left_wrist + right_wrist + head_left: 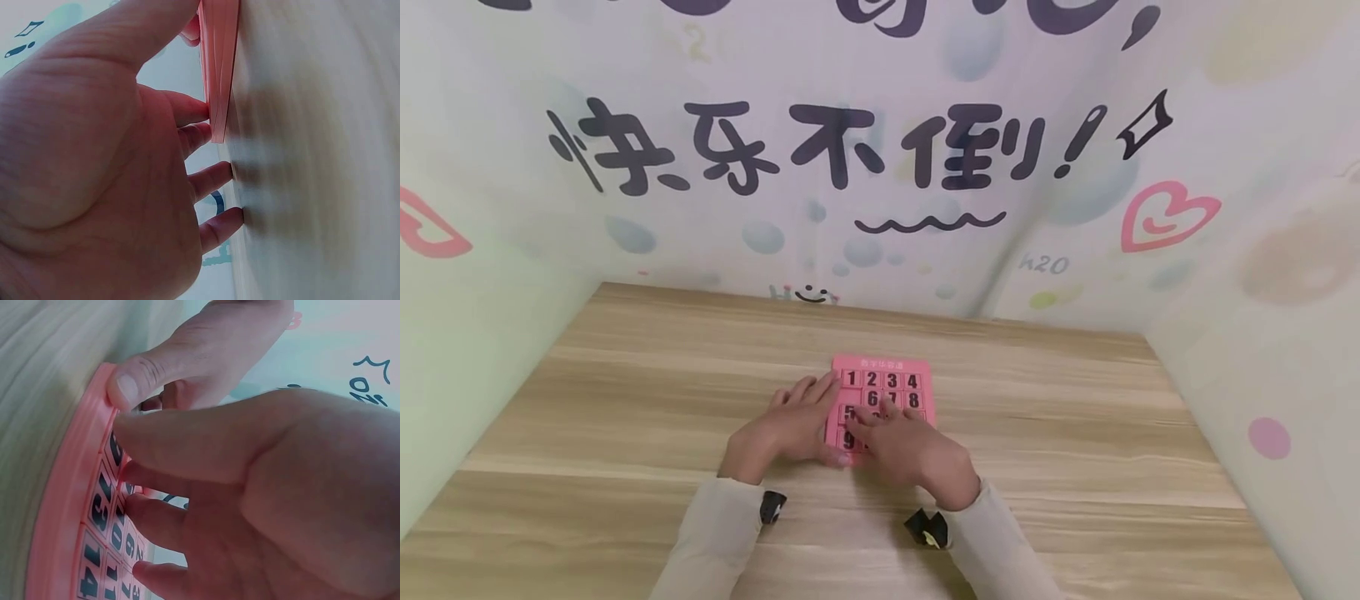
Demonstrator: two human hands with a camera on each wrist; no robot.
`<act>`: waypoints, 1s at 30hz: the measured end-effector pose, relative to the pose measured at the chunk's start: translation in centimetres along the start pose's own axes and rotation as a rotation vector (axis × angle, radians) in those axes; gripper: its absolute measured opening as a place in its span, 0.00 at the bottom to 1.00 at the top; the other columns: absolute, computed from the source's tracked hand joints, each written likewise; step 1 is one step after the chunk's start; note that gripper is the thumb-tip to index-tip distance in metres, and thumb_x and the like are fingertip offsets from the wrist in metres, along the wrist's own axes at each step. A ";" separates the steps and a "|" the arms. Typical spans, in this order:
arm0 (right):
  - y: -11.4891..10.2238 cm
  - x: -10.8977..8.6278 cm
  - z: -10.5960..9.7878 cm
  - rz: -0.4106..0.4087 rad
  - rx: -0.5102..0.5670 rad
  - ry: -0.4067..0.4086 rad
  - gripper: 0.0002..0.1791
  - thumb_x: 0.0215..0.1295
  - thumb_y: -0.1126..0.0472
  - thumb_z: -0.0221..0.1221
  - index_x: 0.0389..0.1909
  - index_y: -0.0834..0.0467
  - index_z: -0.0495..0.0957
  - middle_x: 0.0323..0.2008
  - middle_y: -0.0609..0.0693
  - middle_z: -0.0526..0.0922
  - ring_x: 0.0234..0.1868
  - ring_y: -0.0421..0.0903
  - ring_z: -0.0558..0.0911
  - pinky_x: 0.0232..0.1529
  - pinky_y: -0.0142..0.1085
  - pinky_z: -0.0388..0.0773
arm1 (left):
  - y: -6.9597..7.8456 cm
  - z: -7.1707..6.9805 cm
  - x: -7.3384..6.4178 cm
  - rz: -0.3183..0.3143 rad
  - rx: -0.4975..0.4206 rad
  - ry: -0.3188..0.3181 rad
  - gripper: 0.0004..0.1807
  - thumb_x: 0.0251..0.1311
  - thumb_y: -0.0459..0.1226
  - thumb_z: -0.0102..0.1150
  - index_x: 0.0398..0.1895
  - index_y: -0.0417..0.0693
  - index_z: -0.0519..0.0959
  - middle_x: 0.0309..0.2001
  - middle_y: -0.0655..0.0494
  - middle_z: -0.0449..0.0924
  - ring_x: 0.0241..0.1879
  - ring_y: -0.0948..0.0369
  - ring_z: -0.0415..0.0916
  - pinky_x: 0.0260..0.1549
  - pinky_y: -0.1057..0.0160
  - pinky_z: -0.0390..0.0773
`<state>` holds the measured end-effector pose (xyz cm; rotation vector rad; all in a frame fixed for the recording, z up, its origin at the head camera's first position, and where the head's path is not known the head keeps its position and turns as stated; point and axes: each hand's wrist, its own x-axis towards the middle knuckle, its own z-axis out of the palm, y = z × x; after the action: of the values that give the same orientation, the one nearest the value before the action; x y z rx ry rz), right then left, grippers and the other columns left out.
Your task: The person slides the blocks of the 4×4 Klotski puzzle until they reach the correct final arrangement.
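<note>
A pink sliding number puzzle (882, 364) with black numerals lies flat on the wooden table. Tiles 1 to 4 fill its far row; an empty slot shows between 1 and 5 at the left. My left hand (796, 427) steadies the left side, its thumb on the near corner and fingers spread along the edge. In the left wrist view, two fingertips meet the puzzle's side (220, 75) and two touch the table. My right hand (904, 446) lies over the near tiles, fingers extended, fingertips on them. The right wrist view shows tiles 13 (100, 497) and 14 (91, 570) beside its fingers.
The wooden table (625, 400) stretches around the puzzle. A printed wall sheet (820, 242) with large dark characters rises behind its far edge, with pale panels at both sides. Small black devices (772, 507) sit at the wrists beneath light sleeves (711, 533).
</note>
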<state>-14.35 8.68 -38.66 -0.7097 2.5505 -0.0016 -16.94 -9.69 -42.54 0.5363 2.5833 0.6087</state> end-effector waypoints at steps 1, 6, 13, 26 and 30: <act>0.0 0.0 0.1 0.001 0.001 -0.002 0.28 0.76 0.52 0.48 0.76 0.44 0.60 0.77 0.44 0.55 0.78 0.57 0.51 0.74 0.56 0.52 | 0.0 0.0 0.0 0.000 0.000 0.000 0.65 0.49 0.60 0.71 0.79 0.41 0.43 0.81 0.47 0.36 0.78 0.42 0.36 0.72 0.37 0.42; 0.2 0.2 0.2 -0.008 0.033 0.006 0.30 0.76 0.53 0.49 0.76 0.45 0.59 0.78 0.45 0.53 0.78 0.57 0.49 0.75 0.56 0.50 | 0.2 -0.1 -0.1 -0.004 0.008 -0.001 0.65 0.49 0.59 0.72 0.80 0.41 0.43 0.81 0.48 0.37 0.78 0.42 0.37 0.72 0.38 0.44; 0.6 0.7 0.4 -0.011 0.051 0.019 0.31 0.75 0.51 0.50 0.77 0.46 0.58 0.78 0.44 0.52 0.79 0.57 0.48 0.75 0.56 0.48 | 0.2 -0.1 -0.1 -0.003 0.018 -0.003 0.64 0.50 0.59 0.70 0.80 0.41 0.43 0.81 0.47 0.37 0.78 0.42 0.36 0.72 0.37 0.43; 0.7 1.1 0.6 -0.015 0.040 0.040 0.31 0.76 0.50 0.49 0.77 0.48 0.57 0.78 0.45 0.54 0.79 0.58 0.49 0.76 0.56 0.48 | 0.0 -0.1 0.1 -0.010 0.027 -0.002 0.64 0.50 0.59 0.71 0.80 0.42 0.44 0.81 0.48 0.37 0.78 0.43 0.37 0.72 0.38 0.44; 0.8 1.1 0.7 -0.023 0.019 0.052 0.31 0.76 0.50 0.49 0.77 0.49 0.58 0.78 0.46 0.55 0.78 0.59 0.50 0.75 0.56 0.50 | 0.0 0.1 0.1 -0.009 0.033 0.002 0.64 0.49 0.59 0.71 0.80 0.42 0.44 0.81 0.48 0.37 0.78 0.43 0.37 0.72 0.38 0.44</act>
<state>-15.20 8.90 -39.82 -0.7416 2.5883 -0.0522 -16.98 -9.57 -42.67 0.5350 2.5999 0.5643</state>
